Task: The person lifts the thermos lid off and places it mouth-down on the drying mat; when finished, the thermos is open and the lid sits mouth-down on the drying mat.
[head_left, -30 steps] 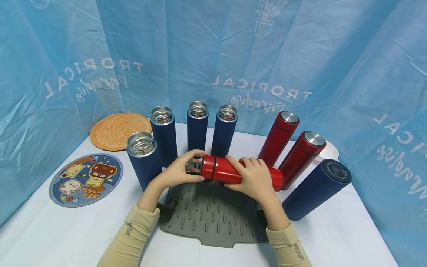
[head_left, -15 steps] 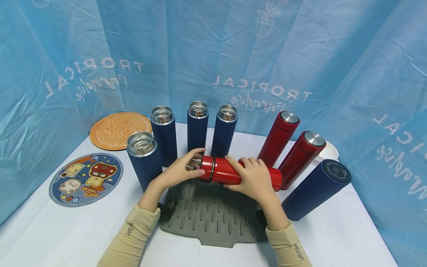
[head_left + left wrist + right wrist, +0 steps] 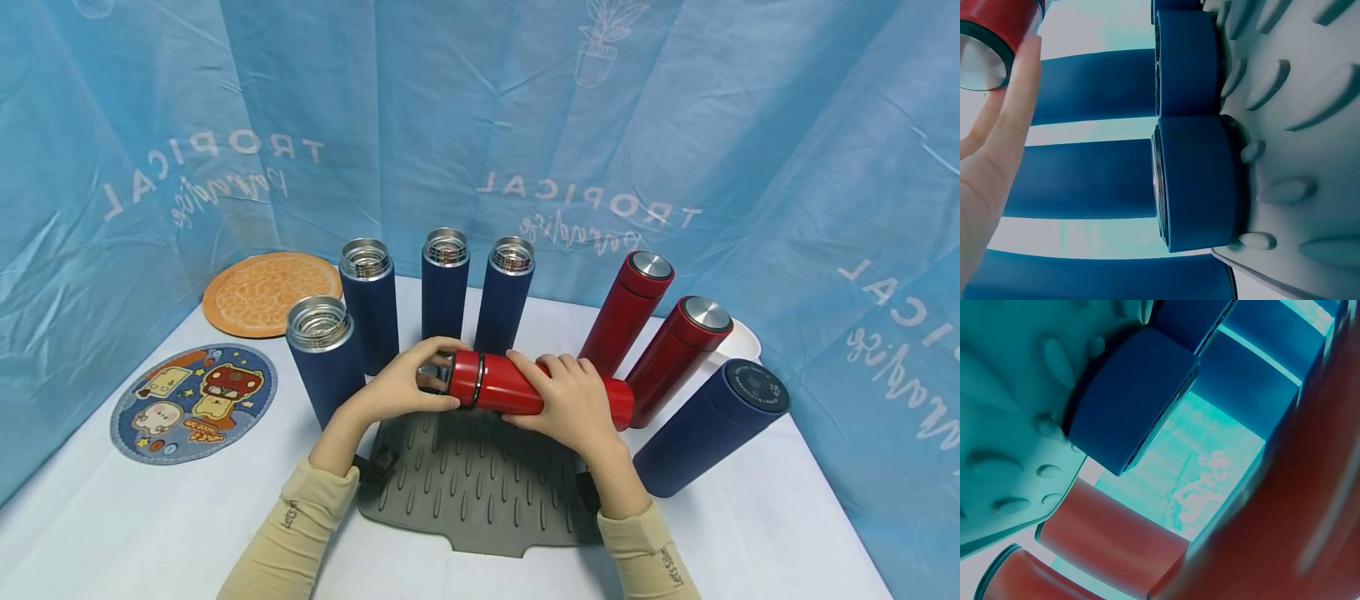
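A glossy red thermos [image 3: 510, 387] lies sideways in the air over the grey ridged mat [image 3: 480, 492], its lid end to the left. My right hand [image 3: 566, 400] grips the body from above. My left hand [image 3: 401, 379] holds the red lid [image 3: 467, 377] between thumb and fingertips, round its silver-topped end. A dark ring shows between lid and body. In the left wrist view, a finger lies along the lid's side [image 3: 1007, 15]. Two blue lids [image 3: 1191, 62] stand on the mat in that view, hidden from the head view.
Several blue thermos bodies [image 3: 444, 292] with bare steel mouths stand behind and left. Two capped red thermoses [image 3: 626, 304] and a capped blue one [image 3: 708, 429] stand right, before a white dish [image 3: 738, 342]. An orange round mat [image 3: 270, 292] and a cartoon mat [image 3: 191, 404] lie left.
My left thumb and fingers shift slightly around the lid, drawing in at half a second ago and spreading forward again now. My right hand and the thermos stay nearly still.
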